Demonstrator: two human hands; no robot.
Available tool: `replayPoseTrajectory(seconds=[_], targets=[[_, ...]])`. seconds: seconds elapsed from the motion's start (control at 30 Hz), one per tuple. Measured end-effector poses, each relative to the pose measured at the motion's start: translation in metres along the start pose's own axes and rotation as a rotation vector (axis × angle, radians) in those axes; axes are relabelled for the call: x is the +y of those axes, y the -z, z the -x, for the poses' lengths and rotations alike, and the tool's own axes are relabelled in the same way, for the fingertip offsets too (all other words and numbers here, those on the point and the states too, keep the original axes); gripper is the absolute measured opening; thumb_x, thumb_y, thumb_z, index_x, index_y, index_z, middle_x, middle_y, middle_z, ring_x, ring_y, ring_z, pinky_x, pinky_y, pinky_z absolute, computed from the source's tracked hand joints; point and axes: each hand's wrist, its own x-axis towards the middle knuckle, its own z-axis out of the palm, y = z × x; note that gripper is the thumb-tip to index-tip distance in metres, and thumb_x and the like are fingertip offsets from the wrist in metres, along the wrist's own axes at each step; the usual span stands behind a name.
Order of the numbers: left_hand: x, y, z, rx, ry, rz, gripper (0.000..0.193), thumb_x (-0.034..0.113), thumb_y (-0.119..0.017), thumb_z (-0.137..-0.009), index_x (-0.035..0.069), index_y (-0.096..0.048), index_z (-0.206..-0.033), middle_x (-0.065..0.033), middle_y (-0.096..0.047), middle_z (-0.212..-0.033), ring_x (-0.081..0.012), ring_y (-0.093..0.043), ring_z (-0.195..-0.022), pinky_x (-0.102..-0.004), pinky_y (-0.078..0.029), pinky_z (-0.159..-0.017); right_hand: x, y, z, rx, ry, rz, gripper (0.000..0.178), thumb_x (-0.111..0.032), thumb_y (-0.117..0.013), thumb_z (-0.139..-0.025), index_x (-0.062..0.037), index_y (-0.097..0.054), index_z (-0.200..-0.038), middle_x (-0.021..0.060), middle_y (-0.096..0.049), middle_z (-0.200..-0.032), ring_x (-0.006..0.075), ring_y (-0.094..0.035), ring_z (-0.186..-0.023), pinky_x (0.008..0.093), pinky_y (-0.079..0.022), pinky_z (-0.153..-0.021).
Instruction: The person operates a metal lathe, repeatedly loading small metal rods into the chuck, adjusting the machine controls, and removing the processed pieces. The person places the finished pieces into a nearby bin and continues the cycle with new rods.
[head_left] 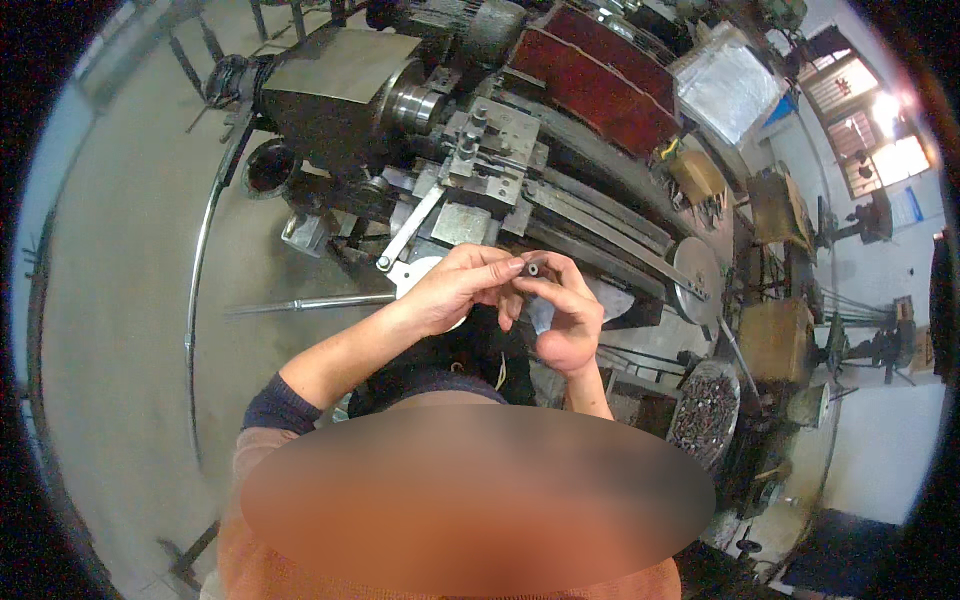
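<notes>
Between my two hands is a small dark cylindrical metal part (533,269), with a round hole in the end that shows. My left hand (462,287) pinches it between thumb and fingers from the left. The fingers of my right hand (568,312) curl round it from the other side, partly covering it. Both hands are in front of a metal lathe, just nearer than its tool post (468,145) and slide. The lathe's chuck (412,105) stands beyond, up and to the left.
A long steel lever (412,228) slants down from the carriage. Near my left forearm a shiny bar (310,304) sticks out. Lathe bed rails (600,225) run off to the right. Right of me sits a round tray (733,405) full of small metal pieces. Cardboard boxes (775,340) stand beyond it.
</notes>
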Motion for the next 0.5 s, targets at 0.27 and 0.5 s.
replayPoseTrajectory(seconds=[0.27, 0.5], targets=[[0.026, 0.016, 0.008, 0.257, -0.260, -0.681, 0.025, 0.021, -0.061, -0.081, -0.002, -0.062, -0.073, -0.0024, -0.055, -0.054, -0.0057, -0.050, -0.046, -0.0198, -0.040, -0.042, -0.003, -0.008, -0.035, -0.168, 0.245, 0.694, 0.038, -0.031, -0.058, -0.067, 0.0008, -0.061, -0.089, 0.0180, -0.058, -0.095, 0.0331, -0.057, -0.084, 0.0370, -0.046, -0.073], [0.054, 0.040, 0.022, 0.297, -0.259, -0.657, 0.023, 0.020, -0.060, -0.082, -0.002, -0.062, -0.074, -0.0021, -0.054, -0.052, -0.0055, -0.049, -0.046, -0.0205, -0.041, -0.042, -0.006, -0.020, -0.082, -0.421, 0.174, 0.591, 0.034, -0.025, -0.060, -0.061, -0.0014, -0.062, -0.085, 0.0161, -0.060, -0.093, 0.0321, -0.057, -0.080, 0.0367, -0.046, -0.069]])
